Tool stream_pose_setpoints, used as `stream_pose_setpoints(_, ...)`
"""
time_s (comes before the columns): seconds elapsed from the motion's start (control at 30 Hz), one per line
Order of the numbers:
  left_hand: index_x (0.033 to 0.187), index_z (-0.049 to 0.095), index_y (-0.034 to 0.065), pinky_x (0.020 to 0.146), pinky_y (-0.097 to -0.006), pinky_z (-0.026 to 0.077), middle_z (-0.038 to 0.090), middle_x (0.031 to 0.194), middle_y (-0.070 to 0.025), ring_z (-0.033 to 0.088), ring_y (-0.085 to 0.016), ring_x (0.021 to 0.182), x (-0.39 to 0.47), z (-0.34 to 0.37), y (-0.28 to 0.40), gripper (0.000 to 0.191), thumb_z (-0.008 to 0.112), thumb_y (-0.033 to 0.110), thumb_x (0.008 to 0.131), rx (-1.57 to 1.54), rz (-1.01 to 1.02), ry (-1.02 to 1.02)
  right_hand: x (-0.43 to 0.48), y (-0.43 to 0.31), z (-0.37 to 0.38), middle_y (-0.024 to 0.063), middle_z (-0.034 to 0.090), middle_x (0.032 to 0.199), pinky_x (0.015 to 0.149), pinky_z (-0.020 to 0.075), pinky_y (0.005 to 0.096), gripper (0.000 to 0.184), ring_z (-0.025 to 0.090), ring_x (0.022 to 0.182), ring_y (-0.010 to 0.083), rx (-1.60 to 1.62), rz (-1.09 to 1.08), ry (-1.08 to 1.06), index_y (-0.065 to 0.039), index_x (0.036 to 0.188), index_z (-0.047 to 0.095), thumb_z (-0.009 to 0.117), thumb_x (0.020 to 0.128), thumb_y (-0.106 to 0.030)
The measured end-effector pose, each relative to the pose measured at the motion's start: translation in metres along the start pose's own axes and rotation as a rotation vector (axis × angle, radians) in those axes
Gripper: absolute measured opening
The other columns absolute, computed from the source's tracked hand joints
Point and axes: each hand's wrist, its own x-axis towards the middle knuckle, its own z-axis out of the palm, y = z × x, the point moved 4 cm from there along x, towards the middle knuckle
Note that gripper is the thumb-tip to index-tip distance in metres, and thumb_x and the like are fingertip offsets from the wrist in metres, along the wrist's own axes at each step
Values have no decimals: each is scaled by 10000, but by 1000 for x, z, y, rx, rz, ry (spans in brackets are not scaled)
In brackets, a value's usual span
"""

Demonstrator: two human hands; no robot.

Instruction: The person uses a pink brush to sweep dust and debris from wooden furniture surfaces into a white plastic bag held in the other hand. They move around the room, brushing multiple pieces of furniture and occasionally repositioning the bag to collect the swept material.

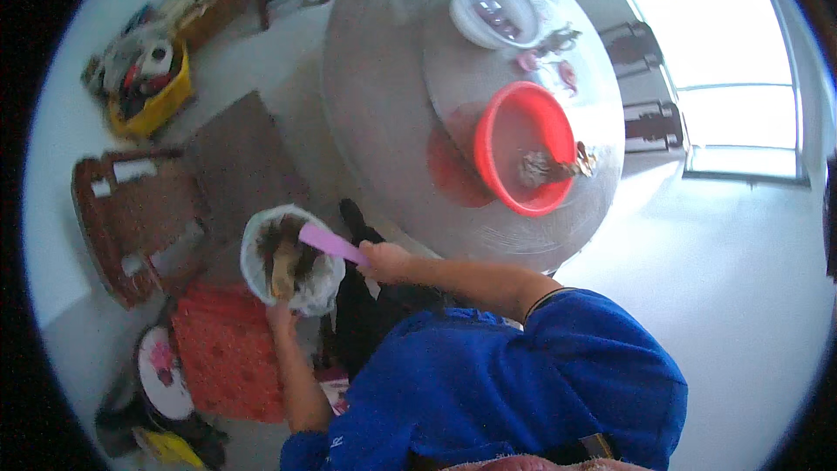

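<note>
My right hand (384,261) grips a flat pink tool (330,243), perhaps a knife; its far end reaches over a round bin (251,268) lined with a whitish plastic bag. At the near rim of that bin, my left hand (281,314) holds a long tan piece (283,271) whose kind I cannot tell. Dark brown scraps (304,261) lie inside the bin around it. Blur hides whether tool and piece touch. A red plastic basin (484,137) stands on the round glass-topped table (386,111), with a pale, rough bunch (536,169) inside it and over its right rim.
A white basin (461,19) holding dark purple things stands farther back on the table, near some pinkish pieces (567,74). Left are a wooden chair (147,222), a stool with a red cover (229,353) and a filled yellow crate (153,114). More chairs stand behind the table.
</note>
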Motion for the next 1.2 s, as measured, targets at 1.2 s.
stream_pose_setpoints(1.2, 1186, 584, -32, 881, -455, 541, 586, 1192, -161, 627, -306, 1049, -356, 265, 396, 326, 603, 161, 924, 439, 727, -441, -349, 24, -136, 264, 627, 806, 656, 481, 534, 347, 643, 785, 477, 658, -240, 1108, -26, 998, 452, 703, 902, -246)
